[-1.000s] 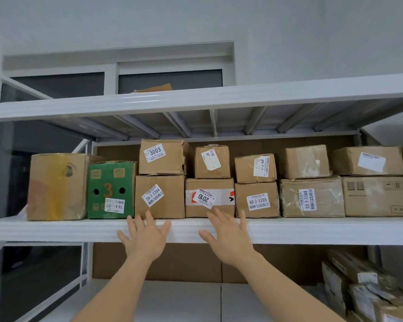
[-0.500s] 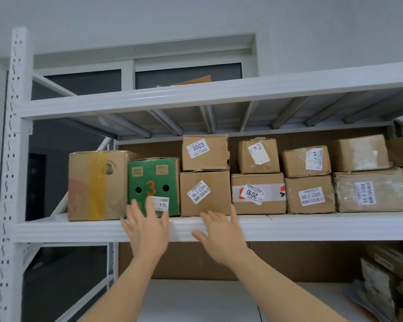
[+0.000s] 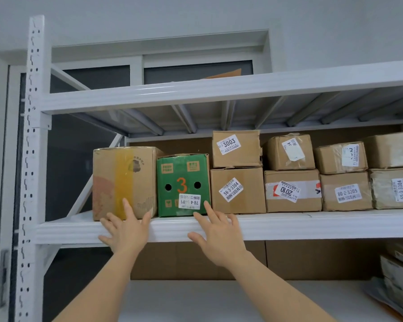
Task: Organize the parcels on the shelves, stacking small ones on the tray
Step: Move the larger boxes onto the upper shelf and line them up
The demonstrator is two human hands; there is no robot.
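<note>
On the middle shelf (image 3: 312, 225) stands a row of parcels. At its left end is a tall brown box with yellow tape (image 3: 123, 180), then a green box marked 3 (image 3: 183, 180), then brown boxes stacked in twos, such as the one labelled 56-3-3304 (image 3: 237, 190) under the one labelled 3003 (image 3: 236, 148). My left hand (image 3: 126, 228) is raised with straight spread fingers in front of the taped box's lower front. My right hand (image 3: 218, 231) is spread in front of the shelf edge, below the green box's right corner. Neither holds anything.
A white perforated upright (image 3: 30, 159) bounds the rack on the left. The upper shelf (image 3: 219, 91) hangs over the parcels, with a cardboard corner (image 3: 228, 74) showing above it. More parcels (image 3: 398, 275) lie at the lower right on the bottom shelf (image 3: 196, 300).
The view and both hands have shifted left along the shelf, from in front of the middle brown boxes to the taped box and the green box. The parcels have not moved.
</note>
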